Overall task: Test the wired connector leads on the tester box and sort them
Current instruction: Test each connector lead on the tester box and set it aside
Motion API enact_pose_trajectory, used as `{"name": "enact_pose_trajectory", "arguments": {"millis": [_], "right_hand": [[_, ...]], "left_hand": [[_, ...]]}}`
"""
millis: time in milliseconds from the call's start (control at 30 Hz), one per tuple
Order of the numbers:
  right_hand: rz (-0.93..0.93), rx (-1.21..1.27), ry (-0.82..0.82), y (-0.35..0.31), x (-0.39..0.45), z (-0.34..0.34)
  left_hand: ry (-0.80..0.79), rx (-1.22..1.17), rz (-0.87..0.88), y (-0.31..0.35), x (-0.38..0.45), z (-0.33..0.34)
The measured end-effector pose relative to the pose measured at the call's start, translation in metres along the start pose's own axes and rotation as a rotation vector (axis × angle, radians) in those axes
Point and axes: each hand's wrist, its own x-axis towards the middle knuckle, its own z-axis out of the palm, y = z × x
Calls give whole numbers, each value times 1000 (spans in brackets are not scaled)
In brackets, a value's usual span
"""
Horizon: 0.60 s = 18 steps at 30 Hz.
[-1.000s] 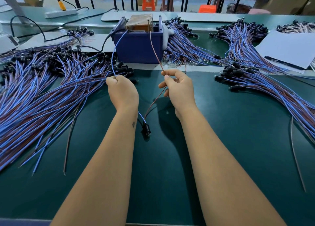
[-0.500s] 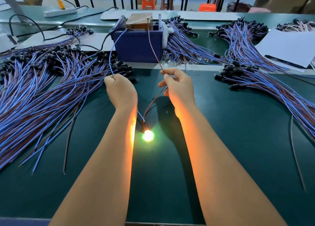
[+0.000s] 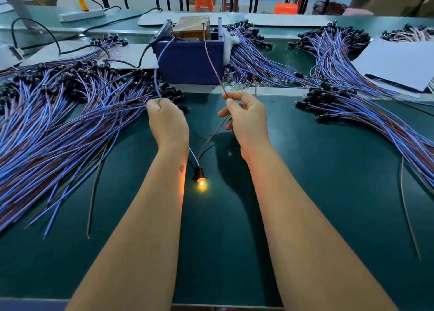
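Note:
My left hand is closed on the blue wire of one lead, and my right hand pinches its brown wire. Both wires run up to the blue tester box at the back centre, their tips reaching its top. The lead's black socket hangs between my forearms just above the green mat, and its small bulb glows orange.
A large heap of blue and brown leads fans over the left of the mat. Two more bundles lie at the right and behind the box. White paper with a pen sits far right. A power strip lies at back left.
The bulb was dark a second ago, lit brightly half a second ago, and now glows a dimmer orange. Both hands have stayed almost in place on the wires.

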Motion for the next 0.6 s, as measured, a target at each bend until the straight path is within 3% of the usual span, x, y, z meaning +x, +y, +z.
{"name": "enact_pose_trajectory", "arguments": {"millis": [133, 233, 367, 500, 600], "right_hand": [[-71, 39, -43, 0, -2, 1], [-111, 33, -89, 0, -4, 4], [-110, -42, -76, 1, -4, 6], [-102, -13, -168, -1, -6, 6], [-26, 0, -219, -2, -9, 7]], "left_hand": [[-351, 149, 96, 2, -11, 5], [-483, 198, 180, -1, -15, 7], [-541, 189, 155, 0, -12, 4], [-514, 68, 3, 3, -9, 4], [-489, 8, 11, 3, -8, 3]]}}
